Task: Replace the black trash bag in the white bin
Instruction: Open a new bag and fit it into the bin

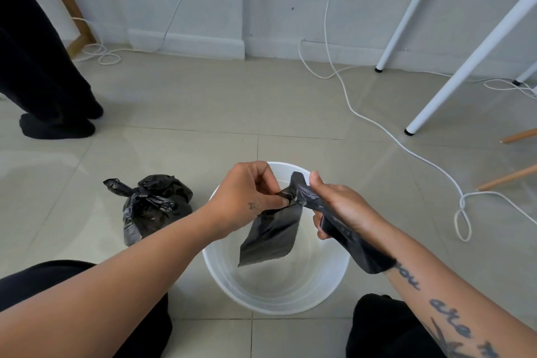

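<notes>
Now left hand [248, 192] and right hand [337, 209] pinch one folded bag [270, 238] over one bin [223, 282]; one tied bag [151, 206] lies left

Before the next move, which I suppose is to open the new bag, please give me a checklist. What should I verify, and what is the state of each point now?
1. Old bag out of the bin: ok. It lies tied on the floor, to the left of the white bin.
2. Bin empty: ok. Nothing shows inside it.
3. Both hands hold the new bag: ok. The left hand pinches it and the right hand grips it.
4. New bag above the bin: ok.
5. New bag unfolded: not ok. It hangs folded flat.
6. Open end of the bag found: cannot tell.
</notes>
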